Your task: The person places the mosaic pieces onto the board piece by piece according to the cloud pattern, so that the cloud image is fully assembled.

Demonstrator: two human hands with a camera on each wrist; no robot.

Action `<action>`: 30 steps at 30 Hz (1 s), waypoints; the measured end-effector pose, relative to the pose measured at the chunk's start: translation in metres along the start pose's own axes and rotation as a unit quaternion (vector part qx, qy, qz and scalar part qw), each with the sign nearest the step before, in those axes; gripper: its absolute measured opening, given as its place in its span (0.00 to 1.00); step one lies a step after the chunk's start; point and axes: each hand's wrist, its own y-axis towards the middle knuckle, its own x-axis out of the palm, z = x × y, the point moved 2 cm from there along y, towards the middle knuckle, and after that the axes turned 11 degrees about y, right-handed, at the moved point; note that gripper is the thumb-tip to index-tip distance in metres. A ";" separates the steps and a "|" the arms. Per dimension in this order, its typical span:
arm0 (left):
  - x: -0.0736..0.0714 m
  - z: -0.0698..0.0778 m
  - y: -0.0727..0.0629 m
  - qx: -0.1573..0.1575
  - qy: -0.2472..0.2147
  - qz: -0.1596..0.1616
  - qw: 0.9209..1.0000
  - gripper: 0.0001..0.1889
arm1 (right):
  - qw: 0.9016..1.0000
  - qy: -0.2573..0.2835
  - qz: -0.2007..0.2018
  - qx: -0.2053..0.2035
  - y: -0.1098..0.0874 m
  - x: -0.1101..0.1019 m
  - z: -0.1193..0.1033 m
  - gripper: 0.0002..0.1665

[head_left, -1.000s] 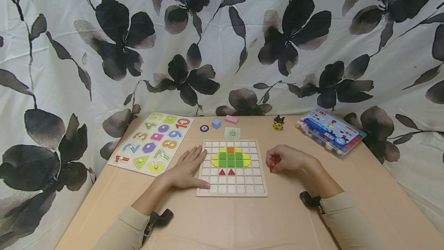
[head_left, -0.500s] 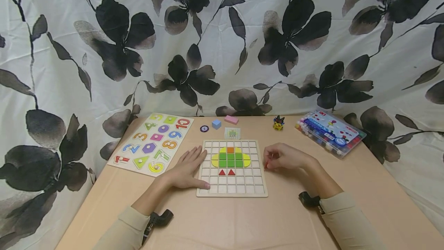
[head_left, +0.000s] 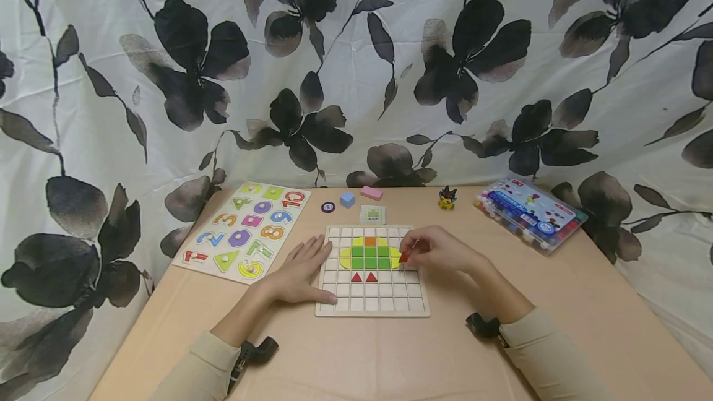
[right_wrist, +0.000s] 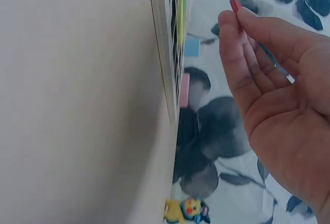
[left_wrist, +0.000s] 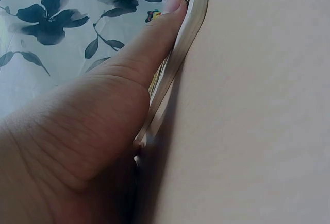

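A wooden grid board (head_left: pixel 340 308) lies flat mid-table, with green squares (head_left: pixel 370 257), an orange square (head_left: pixel 370 241), yellow rounded pieces and two red triangles (head_left: pixel 371 277) set in its cells. My left hand (head_left: pixel 298 271) rests with straight fingers along the board's left edge, thumb on its lower left corner; the left wrist view shows that thumb on the rim. Above the board's right side, my right hand (head_left: pixel 442 250) pinches a small red piece (right_wrist: pixel 235 5) between thumb and index finger. Its full shape is mostly hidden by the fingertips.
Left of the board lies a number-and-shape sheet (head_left: pixel 245 203). Behind it are a round dark token (head_left: pixel 328 206), a blue cube (head_left: pixel 348 199), a pink block (head_left: pixel 371 192) and a small picture card (head_left: pixel 373 214). A figurine (head_left: pixel 447 197) and plastic case (head_left: pixel 529 212) stand back right.
My right hand has moved left from the table beside the board to over its right columns, carrying the red piece. The left hand has stayed in place.
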 end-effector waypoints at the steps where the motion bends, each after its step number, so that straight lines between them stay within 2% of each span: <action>1: 0.000 0.000 0.000 0.000 0.000 0.000 1.000 0.68 | 1.000 0.001 -0.002 0.002 0.002 0.003 -0.001 0.10; 13: -0.002 0.001 -0.001 0.001 -0.001 0.001 1.000 0.67 | 0.999 -0.038 -0.031 0.007 0.018 0.034 -0.004 0.09; 21: -0.003 0.002 -0.001 0.003 -0.002 0.002 1.000 0.67 | 0.993 -0.100 -0.058 -0.013 0.021 0.043 0.000 0.09; 30: -0.002 0.002 -0.001 0.004 -0.001 0.005 1.000 0.67 | 0.989 -0.139 -0.058 -0.009 0.020 0.045 0.002 0.09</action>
